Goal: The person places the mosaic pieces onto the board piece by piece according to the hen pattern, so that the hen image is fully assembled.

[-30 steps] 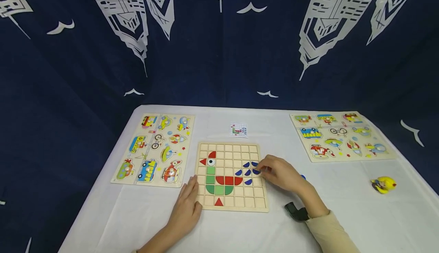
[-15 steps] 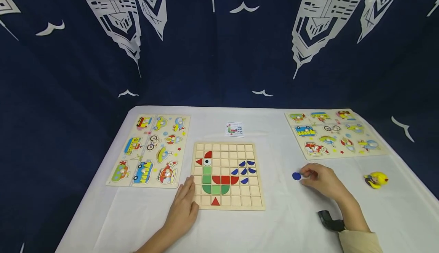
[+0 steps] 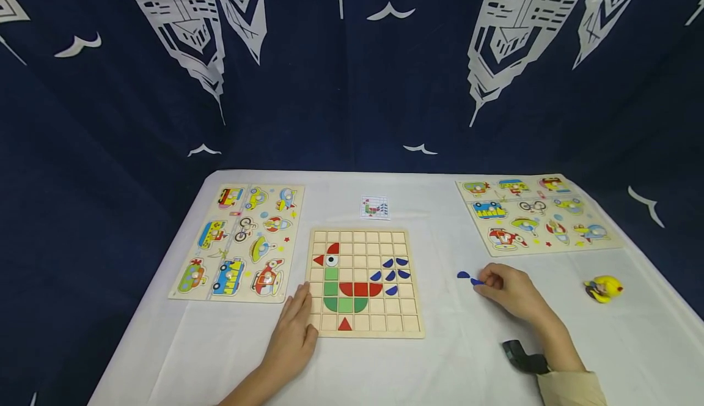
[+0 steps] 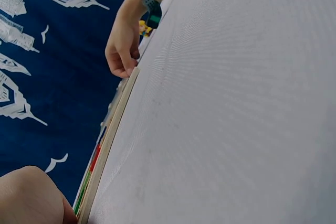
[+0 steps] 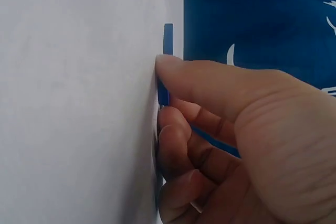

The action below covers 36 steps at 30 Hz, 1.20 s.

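A square wooden grid board (image 3: 385,324) carries red, green and blue flat pieces laid out as a bird, with a round eye piece (image 3: 332,260). My left hand (image 3: 293,335) rests along the board's left edge, fingers straight. To the right of the board my right hand (image 3: 513,291) pinches a blue half-circle piece (image 3: 476,282) low over the tablecloth. A second blue half-circle piece (image 3: 463,274) lies just left of those fingertips. In the right wrist view the thumb (image 5: 197,80) covers part of the blue pieces, seen edge-on.
A small pattern card (image 3: 376,208) lies behind the board. Vehicle puzzle boards stand at the left (image 3: 236,244) and the back right (image 3: 539,215). A yellow toy figure (image 3: 603,288) sits at the far right. A dark blue printed curtain (image 3: 308,88) hangs behind the table.
My right hand has left the board's right side and moved right to the blue pieces. What looked like one blue disc now shows as two half-circles apart. The left hand stays at the board.
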### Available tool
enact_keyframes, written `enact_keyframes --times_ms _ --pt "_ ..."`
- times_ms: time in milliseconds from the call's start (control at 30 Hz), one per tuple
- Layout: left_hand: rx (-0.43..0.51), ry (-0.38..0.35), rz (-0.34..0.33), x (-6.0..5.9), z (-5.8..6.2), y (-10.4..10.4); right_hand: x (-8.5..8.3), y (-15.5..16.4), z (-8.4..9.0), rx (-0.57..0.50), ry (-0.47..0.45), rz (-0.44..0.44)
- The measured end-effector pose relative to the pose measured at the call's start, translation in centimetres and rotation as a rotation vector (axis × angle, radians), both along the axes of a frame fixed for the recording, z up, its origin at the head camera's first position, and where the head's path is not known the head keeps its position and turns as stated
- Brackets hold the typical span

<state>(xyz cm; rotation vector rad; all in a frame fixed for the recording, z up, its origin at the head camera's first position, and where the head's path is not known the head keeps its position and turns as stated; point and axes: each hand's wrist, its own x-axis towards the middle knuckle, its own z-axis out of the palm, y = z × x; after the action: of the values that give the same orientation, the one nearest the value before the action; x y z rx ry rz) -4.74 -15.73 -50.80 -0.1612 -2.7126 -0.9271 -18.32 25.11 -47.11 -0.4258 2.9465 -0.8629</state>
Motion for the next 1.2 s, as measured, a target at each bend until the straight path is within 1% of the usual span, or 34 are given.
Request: enact_keyframes --times_ms 167,267,367,433,500,600,700,800,1000,1067,1200 --pt "0.000 0.004 0.004 0.1 -0.1 -0.1 -0.2 -0.1 -0.3 0.006 0.053 0.008" --pt "0.004 0.006 0.004 0.1 -0.1 -0.1 -0.3 -0.2 -0.2 0.031 0.073 -0.001" --pt "0.004 0.005 0.006 0.0 -0.1 -0.1 -0.1 -0.5 0.3 0.056 0.083 -0.021" --pt "0.004 -0.002 0.004 0.0 0.0 -0.1 0.2 -1.2 0.9 0.051 0.094 -0.019" --pt "0.001 -0.008 0.005 0.0 0.0 -0.1 0.5 -2.5 1.5 0.030 0.109 0.012" --pt "0.000 -0.014 0.005 0.0 0.0 0.0 0.9 -5.2 2.1 0.012 0.121 0.098" --pt "0.002 -0.013 0.006 0.0 -0.1 0.1 1.0 -7.9 2.3 0.020 0.113 0.188" --pt "0.006 -0.021 0.002 0.0 -0.2 0.1 0.9 -9.9 2.2 0.035 0.098 0.248" --pt "-0.001 -0.014 0.000 0.0 -0.2 0.1 0.8 -11.6 1.6 0.016 0.073 0.315" --pt "-0.004 -0.009 0.001 0.0 -0.2 0.0 0.7 -11.8 1.4 0.009 0.070 0.327" --pt "-0.002 -0.014 0.004 0.0 -0.2 -0.1 0.7 -12.0 1.3 0.017 0.071 0.322"
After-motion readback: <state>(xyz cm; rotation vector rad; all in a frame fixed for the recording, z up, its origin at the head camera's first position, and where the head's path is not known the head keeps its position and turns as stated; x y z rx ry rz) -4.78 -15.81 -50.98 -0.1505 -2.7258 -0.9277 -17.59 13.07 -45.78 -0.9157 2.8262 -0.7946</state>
